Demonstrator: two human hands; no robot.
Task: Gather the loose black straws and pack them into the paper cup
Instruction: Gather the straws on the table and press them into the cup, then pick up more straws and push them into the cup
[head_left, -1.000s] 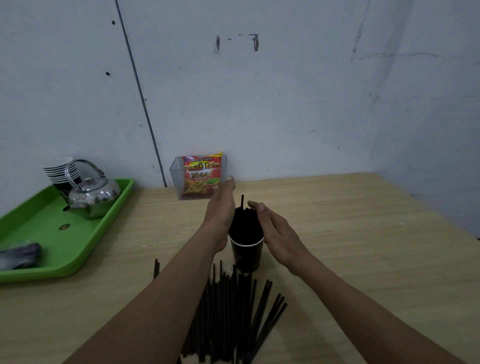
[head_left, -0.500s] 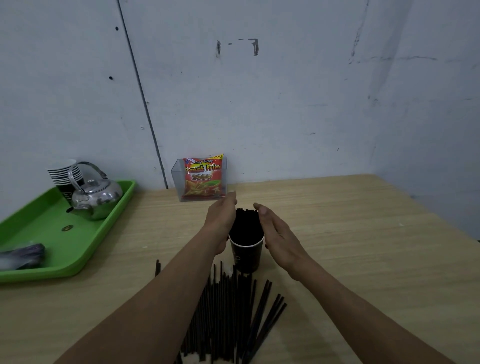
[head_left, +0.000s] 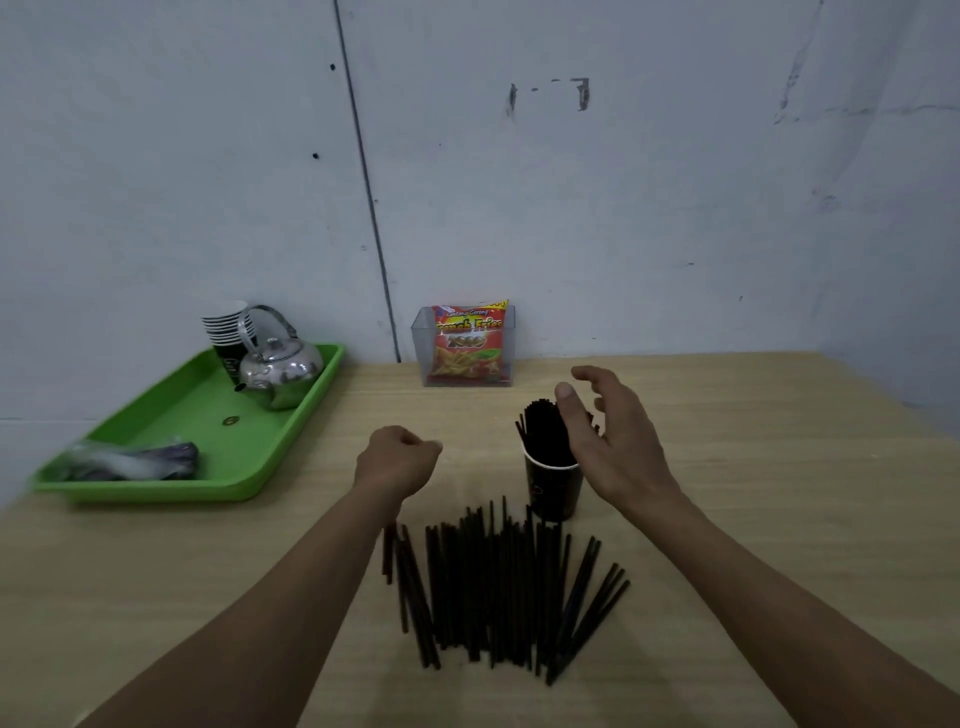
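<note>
Both hands have come off the paper cup (head_left: 551, 488) since 0.5 s ago: the left hand (head_left: 397, 460) has drawn back to the left and curled into a loose fist holding nothing visible, while the right hand (head_left: 605, 441) has opened, its fingers spread wide beside the standing bundle of straws (head_left: 543, 434). From the head view, the only 1 given, the cup stands upright on the tabletop (head_left: 753, 519), packed with straws that rise above its rim, a few leaning outward on the left. The right hand's open grip, thumb up against the bundle's side, probably steadies the straws so they settle without tipping the cup. Just in front of the cup lies the loose pile of straws (head_left: 498, 587), fanned flat, its far ends near the cup's base. The left forearm reaches over the pile's left edge, likely placed to scoop the next batch.
</note>
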